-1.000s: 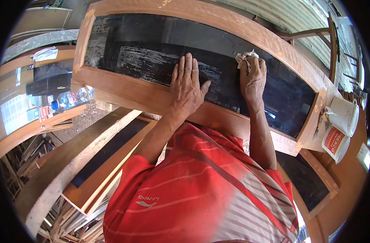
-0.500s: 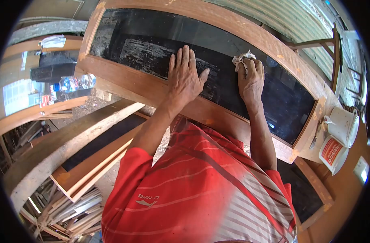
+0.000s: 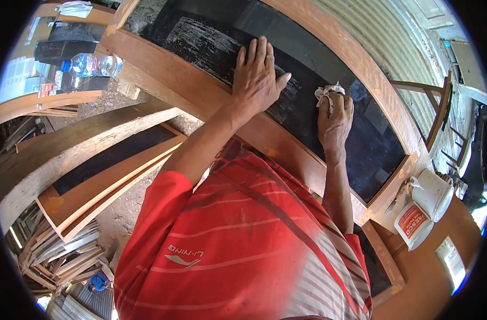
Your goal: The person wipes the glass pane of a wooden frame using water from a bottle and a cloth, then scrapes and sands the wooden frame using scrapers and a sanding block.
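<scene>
A dark glass panel (image 3: 302, 58) in a brown wooden frame (image 3: 169, 72) lies in front of me. My left hand (image 3: 258, 77) rests flat on the glass with its fingers stretched out, near whitish streaks (image 3: 206, 36). Farther right, my right hand (image 3: 335, 121) grips a crumpled whitish rag (image 3: 329, 93) against the dark surface. Part of the rag is hidden under the fingers. Faint smears show on the glass to the right of the rag.
Two white buckets stand at the frame's right end, one plain (image 3: 432, 193) and one with a red label (image 3: 413, 226). Plastic bottles (image 3: 89, 65) lie on a glossy panel at left. A thick wooden beam (image 3: 83, 141) and piled wood strips (image 3: 67, 256) are below.
My view has turned, so the framed panel appears more steeply slanted. My right hand still holds the rag on the glass, and my left hand stays flat.
</scene>
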Action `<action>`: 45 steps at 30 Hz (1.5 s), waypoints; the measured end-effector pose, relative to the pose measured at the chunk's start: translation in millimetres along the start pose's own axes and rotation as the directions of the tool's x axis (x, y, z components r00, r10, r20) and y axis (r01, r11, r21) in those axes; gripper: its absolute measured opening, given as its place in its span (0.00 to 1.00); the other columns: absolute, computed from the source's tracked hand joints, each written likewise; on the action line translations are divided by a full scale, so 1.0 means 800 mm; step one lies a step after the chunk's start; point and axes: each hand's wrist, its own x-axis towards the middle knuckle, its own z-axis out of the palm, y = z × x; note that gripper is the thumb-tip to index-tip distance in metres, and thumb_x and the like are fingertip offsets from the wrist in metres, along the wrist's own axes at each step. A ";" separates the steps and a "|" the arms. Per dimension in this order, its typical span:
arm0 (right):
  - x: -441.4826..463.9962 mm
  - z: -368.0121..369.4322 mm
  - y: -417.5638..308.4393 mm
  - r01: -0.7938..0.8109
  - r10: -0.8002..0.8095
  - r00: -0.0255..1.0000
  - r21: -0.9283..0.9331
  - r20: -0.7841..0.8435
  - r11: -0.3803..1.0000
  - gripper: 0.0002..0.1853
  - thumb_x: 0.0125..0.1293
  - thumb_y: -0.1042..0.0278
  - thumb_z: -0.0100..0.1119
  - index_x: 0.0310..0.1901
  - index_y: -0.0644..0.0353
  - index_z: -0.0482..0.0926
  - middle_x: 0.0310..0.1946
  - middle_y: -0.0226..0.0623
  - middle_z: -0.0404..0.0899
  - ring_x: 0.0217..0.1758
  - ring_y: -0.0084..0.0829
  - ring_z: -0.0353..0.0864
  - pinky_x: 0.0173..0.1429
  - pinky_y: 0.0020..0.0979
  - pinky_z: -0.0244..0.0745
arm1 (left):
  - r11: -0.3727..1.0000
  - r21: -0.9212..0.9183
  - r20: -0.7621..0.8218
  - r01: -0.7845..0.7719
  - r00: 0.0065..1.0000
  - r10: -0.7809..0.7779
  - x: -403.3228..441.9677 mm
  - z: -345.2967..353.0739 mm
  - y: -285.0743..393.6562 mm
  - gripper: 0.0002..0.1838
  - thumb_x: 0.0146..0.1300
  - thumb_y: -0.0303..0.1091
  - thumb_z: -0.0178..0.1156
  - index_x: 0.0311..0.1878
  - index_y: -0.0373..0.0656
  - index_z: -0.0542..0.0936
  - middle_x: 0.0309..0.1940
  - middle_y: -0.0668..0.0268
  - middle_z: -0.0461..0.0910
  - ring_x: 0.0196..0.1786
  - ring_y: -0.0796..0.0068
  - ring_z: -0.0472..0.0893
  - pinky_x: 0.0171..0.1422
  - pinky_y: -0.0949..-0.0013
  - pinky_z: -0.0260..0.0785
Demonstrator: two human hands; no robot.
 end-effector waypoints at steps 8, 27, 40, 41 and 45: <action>0.002 0.006 0.004 0.002 -0.002 1.000 0.024 -0.012 1.000 0.08 0.70 0.70 0.65 0.49 0.58 0.83 0.46 0.46 0.82 0.50 0.51 0.80 0.58 0.49 0.75 | 0.998 -0.067 0.065 0.014 0.998 -0.009 -0.053 -0.017 0.003 0.51 0.71 0.59 0.64 0.79 0.24 0.61 0.81 0.35 0.59 0.84 0.36 0.58 0.86 0.38 0.49; -0.018 -0.014 -0.029 -0.067 0.073 0.994 -0.074 0.078 0.995 0.09 0.68 0.75 0.62 0.48 0.55 0.87 0.47 0.42 0.84 0.51 0.48 0.81 0.55 0.47 0.76 | 0.970 0.228 -0.087 0.089 0.994 -0.071 0.070 -0.010 -0.178 0.51 0.76 0.69 0.49 0.78 0.24 0.66 0.80 0.33 0.61 0.84 0.36 0.58 0.88 0.44 0.47; 0.033 0.038 -0.034 -0.033 0.028 0.998 0.083 0.056 0.996 0.10 0.75 0.71 0.64 0.54 0.63 0.85 0.50 0.47 0.86 0.55 0.47 0.84 0.61 0.43 0.79 | 0.980 -0.112 -0.005 0.164 0.986 -0.166 -0.048 -0.040 -0.095 0.52 0.71 0.62 0.62 0.77 0.19 0.62 0.80 0.30 0.58 0.84 0.32 0.56 0.88 0.38 0.45; 0.038 0.040 -0.038 -0.040 0.035 0.998 0.098 0.057 0.994 0.10 0.75 0.71 0.64 0.54 0.63 0.85 0.50 0.47 0.86 0.54 0.47 0.84 0.61 0.43 0.79 | 0.980 -0.109 0.001 0.167 0.986 -0.168 -0.054 -0.042 -0.096 0.52 0.71 0.62 0.62 0.77 0.19 0.62 0.80 0.31 0.58 0.84 0.32 0.56 0.88 0.38 0.44; 0.038 0.030 -0.043 -0.063 0.054 0.995 0.112 0.079 0.992 0.10 0.74 0.72 0.65 0.54 0.63 0.85 0.49 0.50 0.84 0.54 0.50 0.84 0.59 0.44 0.78 | 0.980 -0.073 -0.035 0.186 0.981 -0.189 -0.046 -0.052 -0.110 0.50 0.72 0.61 0.61 0.77 0.21 0.63 0.80 0.30 0.58 0.84 0.32 0.56 0.87 0.34 0.43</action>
